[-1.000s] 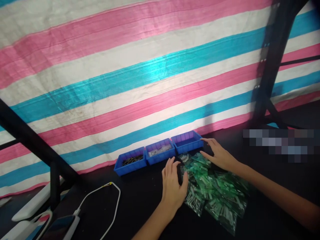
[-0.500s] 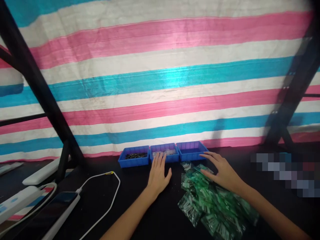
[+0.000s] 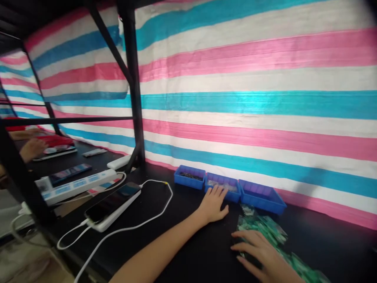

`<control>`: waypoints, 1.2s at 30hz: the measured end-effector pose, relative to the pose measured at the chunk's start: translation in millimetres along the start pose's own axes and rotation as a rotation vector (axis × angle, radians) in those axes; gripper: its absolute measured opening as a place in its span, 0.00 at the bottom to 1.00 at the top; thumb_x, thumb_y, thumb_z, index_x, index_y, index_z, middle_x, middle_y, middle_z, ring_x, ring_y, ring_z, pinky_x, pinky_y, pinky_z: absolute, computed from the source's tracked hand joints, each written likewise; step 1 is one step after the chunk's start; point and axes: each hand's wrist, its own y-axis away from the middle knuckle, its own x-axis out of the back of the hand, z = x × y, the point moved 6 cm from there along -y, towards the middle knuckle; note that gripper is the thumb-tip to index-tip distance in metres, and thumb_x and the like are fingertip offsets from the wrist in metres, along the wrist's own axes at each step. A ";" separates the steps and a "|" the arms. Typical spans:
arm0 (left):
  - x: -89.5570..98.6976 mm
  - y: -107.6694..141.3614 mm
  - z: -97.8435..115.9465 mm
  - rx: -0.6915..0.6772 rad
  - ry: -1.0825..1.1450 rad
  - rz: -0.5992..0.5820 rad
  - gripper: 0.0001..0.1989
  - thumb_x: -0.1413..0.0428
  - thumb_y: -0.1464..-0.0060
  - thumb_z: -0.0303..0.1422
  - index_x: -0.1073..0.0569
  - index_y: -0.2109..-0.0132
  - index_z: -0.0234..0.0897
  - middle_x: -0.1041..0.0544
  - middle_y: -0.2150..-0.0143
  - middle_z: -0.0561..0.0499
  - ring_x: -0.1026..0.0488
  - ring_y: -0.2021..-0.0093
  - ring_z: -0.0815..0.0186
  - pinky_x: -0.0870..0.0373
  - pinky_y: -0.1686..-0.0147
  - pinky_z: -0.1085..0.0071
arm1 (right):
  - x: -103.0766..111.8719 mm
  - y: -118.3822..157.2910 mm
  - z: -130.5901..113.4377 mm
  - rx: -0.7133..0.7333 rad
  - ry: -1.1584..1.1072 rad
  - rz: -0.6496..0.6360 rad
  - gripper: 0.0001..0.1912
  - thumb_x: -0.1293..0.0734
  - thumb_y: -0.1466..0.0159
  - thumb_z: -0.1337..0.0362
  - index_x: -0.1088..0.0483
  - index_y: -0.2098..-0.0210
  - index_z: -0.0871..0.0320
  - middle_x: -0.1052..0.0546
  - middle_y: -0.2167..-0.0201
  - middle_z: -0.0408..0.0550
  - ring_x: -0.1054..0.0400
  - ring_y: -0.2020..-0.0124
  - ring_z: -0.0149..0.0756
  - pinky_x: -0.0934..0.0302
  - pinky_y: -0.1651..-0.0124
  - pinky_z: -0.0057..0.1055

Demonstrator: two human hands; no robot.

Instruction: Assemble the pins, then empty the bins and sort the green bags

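Observation:
My left hand (image 3: 213, 205) is open, palm down, with its fingertips at the front wall of the middle blue bin (image 3: 235, 195). Small clear plastic pieces (image 3: 216, 184) lie inside that bin. To its left, another blue bin (image 3: 190, 182) contains thin dark pieces (image 3: 191, 175) that look like metal. A third blue bin (image 3: 262, 202) stands at the right end of the row. My right hand (image 3: 263, 253) hovers at or touches the pile of small clear bags with green contents (image 3: 269, 228); its fingers are spread, and it partly covers the pile.
A phone (image 3: 113, 202) rests on a white power bank (image 3: 110, 220), with a white cable (image 3: 129, 228) looping across the black table. Left of it are a power strip (image 3: 79, 186) and a black frame post (image 3: 134, 90). Another person's hand (image 3: 32, 149) is at the far left.
The view has swung to the left, so bins and bags appear further right. My right hand has come back toward me over the bags. My left hand stays by the middle bin.

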 end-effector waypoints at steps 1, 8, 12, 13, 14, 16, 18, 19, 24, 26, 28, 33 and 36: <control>2.4 0.2 1.3 -0.001 -0.008 0.005 0.29 0.51 0.48 0.38 0.42 0.40 0.35 0.35 0.45 0.42 0.41 0.44 0.53 0.45 0.46 0.57 | -0.6 0.6 6.8 0.000 0.025 0.027 0.12 0.40 0.37 0.61 0.29 0.56 0.47 0.30 0.51 0.49 0.36 0.50 0.44 0.39 0.49 0.41; 22.3 20.4 13.7 -0.029 -0.051 0.022 0.18 0.53 0.45 0.37 0.35 0.48 0.38 0.31 0.54 0.45 0.36 0.53 0.57 0.41 0.52 0.61 | 2.8 3.6 27.2 0.012 0.141 0.122 0.15 0.40 0.40 0.69 0.29 0.58 0.46 0.27 0.54 0.45 0.34 0.53 0.42 0.38 0.52 0.40; 33.7 35.1 19.2 -0.082 -0.107 0.041 0.15 0.50 0.47 0.42 0.32 0.56 0.37 0.30 0.58 0.45 0.35 0.57 0.58 0.41 0.54 0.61 | 7.0 1.2 24.7 -0.031 0.164 0.119 0.15 0.42 0.40 0.71 0.29 0.59 0.48 0.27 0.56 0.46 0.33 0.55 0.41 0.39 0.53 0.41; 36.0 37.1 21.9 -0.113 -0.127 0.038 0.15 0.50 0.47 0.44 0.32 0.58 0.37 0.30 0.59 0.46 0.34 0.58 0.58 0.42 0.54 0.61 | 8.4 0.7 24.7 -0.061 0.164 0.126 0.14 0.42 0.40 0.70 0.29 0.60 0.49 0.26 0.57 0.47 0.33 0.56 0.41 0.39 0.53 0.41; 37.8 38.5 25.8 -0.157 -0.147 0.031 0.16 0.49 0.47 0.46 0.32 0.60 0.37 0.30 0.61 0.47 0.34 0.59 0.58 0.42 0.55 0.61 | 9.9 0.5 25.2 -0.099 0.162 0.137 0.13 0.42 0.40 0.69 0.29 0.61 0.51 0.26 0.58 0.48 0.32 0.57 0.42 0.39 0.54 0.41; 39.2 40.7 36.6 -0.276 -0.180 0.000 0.16 0.49 0.46 0.46 0.32 0.62 0.37 0.29 0.64 0.48 0.33 0.62 0.60 0.42 0.58 0.64 | 13.1 1.3 27.7 -0.181 0.155 0.177 0.11 0.40 0.40 0.67 0.30 0.60 0.53 0.26 0.59 0.49 0.33 0.57 0.43 0.39 0.53 0.42; 39.1 43.1 47.6 -0.378 -0.196 -0.032 0.13 0.49 0.45 0.43 0.33 0.63 0.37 0.29 0.64 0.49 0.33 0.62 0.62 0.42 0.60 0.66 | 16.5 3.5 30.7 -0.245 0.142 0.230 0.14 0.38 0.42 0.65 0.31 0.57 0.54 0.27 0.57 0.51 0.34 0.55 0.45 0.40 0.51 0.44; 39.1 44.3 51.8 -0.408 -0.196 -0.041 0.12 0.49 0.44 0.42 0.33 0.63 0.37 0.29 0.64 0.50 0.33 0.63 0.63 0.42 0.60 0.66 | 18.4 4.8 32.1 -0.266 0.130 0.257 0.16 0.38 0.43 0.65 0.32 0.54 0.55 0.28 0.56 0.51 0.34 0.54 0.46 0.41 0.50 0.45; 42.4 51.2 58.2 -0.400 -0.113 -0.007 0.11 0.52 0.41 0.39 0.31 0.62 0.38 0.27 0.62 0.49 0.32 0.62 0.64 0.41 0.58 0.66 | 29.5 9.7 36.3 -0.350 -0.119 0.364 0.23 0.41 0.41 0.62 0.40 0.45 0.54 0.32 0.50 0.51 0.37 0.50 0.46 0.42 0.48 0.44; 45.5 54.7 57.4 -0.381 -0.033 0.024 0.10 0.53 0.41 0.39 0.30 0.60 0.40 0.26 0.61 0.49 0.31 0.61 0.64 0.41 0.56 0.66 | 32.2 12.0 38.7 -0.436 -0.307 0.409 0.21 0.44 0.37 0.57 0.41 0.45 0.54 0.31 0.50 0.52 0.36 0.51 0.45 0.39 0.51 0.41; 48.6 59.0 57.5 -0.385 0.039 0.064 0.10 0.53 0.40 0.37 0.29 0.59 0.43 0.26 0.60 0.49 0.31 0.58 0.63 0.41 0.54 0.65 | 31.4 14.0 38.1 -0.510 -0.472 0.438 0.23 0.45 0.36 0.53 0.41 0.44 0.54 0.31 0.50 0.53 0.35 0.51 0.45 0.37 0.52 0.40; 56.6 71.1 65.6 -0.526 0.072 0.307 0.06 0.49 0.43 0.29 0.29 0.60 0.43 0.26 0.58 0.52 0.32 0.55 0.65 0.42 0.53 0.68 | 20.3 13.8 21.2 -0.557 -0.824 0.463 0.29 0.40 0.38 0.50 0.49 0.42 0.53 0.31 0.49 0.51 0.36 0.48 0.44 0.37 0.50 0.37; 62.4 70.3 64.2 -0.557 0.124 0.393 0.04 0.46 0.46 0.30 0.30 0.61 0.41 0.28 0.54 0.50 0.35 0.52 0.63 0.42 0.52 0.67 | 18.9 11.7 9.4 -0.521 -0.948 0.501 0.29 0.37 0.39 0.54 0.52 0.43 0.50 0.29 0.53 0.48 0.31 0.54 0.40 0.34 0.54 0.34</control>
